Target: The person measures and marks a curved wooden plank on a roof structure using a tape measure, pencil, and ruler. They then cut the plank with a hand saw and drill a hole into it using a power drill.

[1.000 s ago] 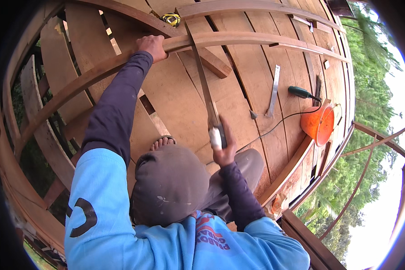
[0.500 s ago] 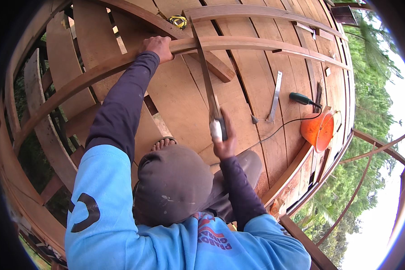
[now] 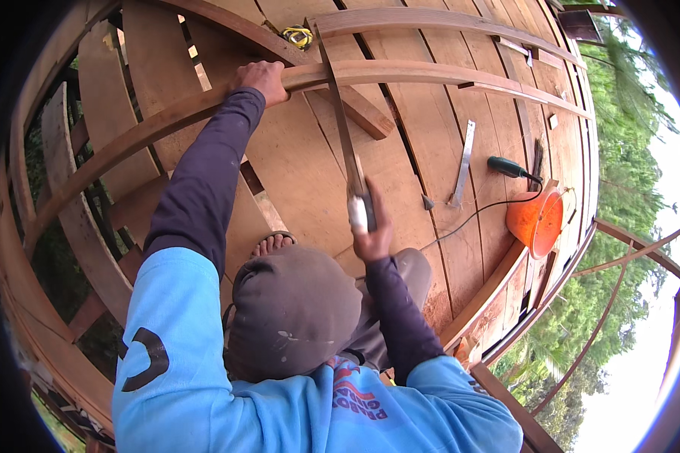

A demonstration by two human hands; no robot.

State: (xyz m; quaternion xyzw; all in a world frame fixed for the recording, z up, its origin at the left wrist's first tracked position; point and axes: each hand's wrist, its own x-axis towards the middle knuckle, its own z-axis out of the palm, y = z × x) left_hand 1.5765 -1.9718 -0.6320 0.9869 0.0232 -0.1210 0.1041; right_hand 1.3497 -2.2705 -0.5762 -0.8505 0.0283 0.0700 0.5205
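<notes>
A long wooden beam point(image 3: 400, 72) runs crosswise in front of me and rests over another timber point(image 3: 363, 115). My left hand point(image 3: 260, 81) is closed round the beam, just left of the saw. In my right hand point(image 3: 373, 226) is the handle of a hand saw point(image 3: 338, 109), its handle partly wrapped in white. The blade lies across the beam, its far end reaching beyond it. Whether the teeth have sunk into the wood is too small to tell.
A yellow and black tape measure point(image 3: 298, 36) lies beyond the beam. To the right are a metal square point(image 3: 465, 162), a green-handled corded tool point(image 3: 508, 167) and an orange bucket point(image 3: 535, 223). Another beam point(image 3: 431, 19) lies farther off. Gaps show between the floor planks point(image 3: 91, 98) at left.
My right hand and the saw have shifted slightly left and nearer to me. The left hand keeps its hold on the beam, moving barely at all.
</notes>
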